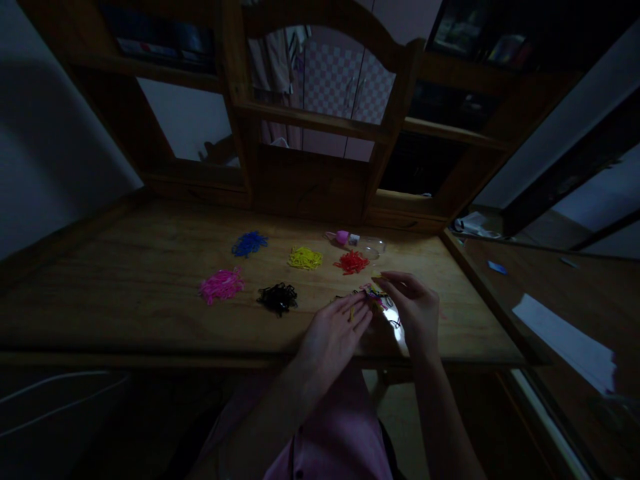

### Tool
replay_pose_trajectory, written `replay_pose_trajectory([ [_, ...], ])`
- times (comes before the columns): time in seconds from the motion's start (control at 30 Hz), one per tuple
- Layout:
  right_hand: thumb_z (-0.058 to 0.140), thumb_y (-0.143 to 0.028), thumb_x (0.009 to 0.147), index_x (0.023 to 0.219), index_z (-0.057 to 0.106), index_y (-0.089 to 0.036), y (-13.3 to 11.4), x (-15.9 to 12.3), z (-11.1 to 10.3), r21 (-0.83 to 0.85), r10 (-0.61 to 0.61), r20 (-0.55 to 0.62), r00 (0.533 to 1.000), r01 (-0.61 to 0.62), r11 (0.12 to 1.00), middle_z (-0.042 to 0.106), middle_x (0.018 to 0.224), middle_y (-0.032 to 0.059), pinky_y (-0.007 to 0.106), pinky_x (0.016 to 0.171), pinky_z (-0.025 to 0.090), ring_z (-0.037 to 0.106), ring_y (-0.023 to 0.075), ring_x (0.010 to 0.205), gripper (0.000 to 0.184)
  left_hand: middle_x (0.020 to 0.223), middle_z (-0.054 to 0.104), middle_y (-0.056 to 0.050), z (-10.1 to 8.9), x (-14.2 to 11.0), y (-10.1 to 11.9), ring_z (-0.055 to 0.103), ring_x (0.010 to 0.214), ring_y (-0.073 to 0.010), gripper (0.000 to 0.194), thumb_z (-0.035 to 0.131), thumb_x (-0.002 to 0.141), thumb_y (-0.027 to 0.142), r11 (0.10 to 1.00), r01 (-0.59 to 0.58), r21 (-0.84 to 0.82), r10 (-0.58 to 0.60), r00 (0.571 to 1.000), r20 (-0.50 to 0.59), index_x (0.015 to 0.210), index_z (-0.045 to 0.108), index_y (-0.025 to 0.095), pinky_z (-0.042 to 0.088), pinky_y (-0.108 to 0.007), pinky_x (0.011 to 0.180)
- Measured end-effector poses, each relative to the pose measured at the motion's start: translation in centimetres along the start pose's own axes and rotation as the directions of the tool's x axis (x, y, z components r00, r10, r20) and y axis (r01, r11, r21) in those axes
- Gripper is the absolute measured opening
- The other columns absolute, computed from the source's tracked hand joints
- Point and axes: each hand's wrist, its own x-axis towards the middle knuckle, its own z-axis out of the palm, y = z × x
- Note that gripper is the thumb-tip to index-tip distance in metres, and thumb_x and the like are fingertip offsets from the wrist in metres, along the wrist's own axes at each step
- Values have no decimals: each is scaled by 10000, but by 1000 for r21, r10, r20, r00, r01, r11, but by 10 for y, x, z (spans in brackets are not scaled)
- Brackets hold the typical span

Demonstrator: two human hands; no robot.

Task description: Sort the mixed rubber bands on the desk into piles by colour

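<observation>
My right hand (414, 308) pinches a small yellow rubber band (379, 275) between thumb and fingertips, just above a mixed heap of bands (377, 295). Palm up beside that heap, my left hand (334, 333) has its fingers stretched out, and a yellow band (351, 314) lies across them. Some of the mixed bands are hidden by my fingers. Bands also lie in single-colour piles: a blue pile (249, 244), a pink pile (221, 285), a black pile (278, 298), a yellow pile (305, 258) and a red pile (352, 262).
Behind the red pile lies a clear plastic container (374, 245) near a pink object (342, 237). The wooden desk (150, 267) backs onto a mirrored shelf unit (310, 117). White paper (565, 341) rests on the surface at right. The room is dim.
</observation>
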Motion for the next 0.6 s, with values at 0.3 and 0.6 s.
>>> replay_pose_trajectory([
  [0.3, 634, -224, 855, 930, 725, -264, -19, -31, 19, -262, -271, 182, 945, 313, 913, 731, 963, 35, 414, 902, 533, 681, 215, 920, 124, 806, 671, -90, 5, 12, -1, 665, 810, -141, 341, 338, 959, 155, 992, 6, -127, 2, 998, 60, 837, 649, 86, 530, -244, 867],
  [0.6, 591, -172, 867, 1147, 679, -360, -30, -39, 19, -379, -429, 274, 861, 507, 774, 499, 1416, 13, 531, 1038, 430, 428, 275, 1327, 349, 986, 689, -109, 11, 7, 8, 678, 856, -140, 326, 340, 970, 151, 996, 4, -94, 2, 998, 67, 1109, 629, 94, 558, -223, 772],
])
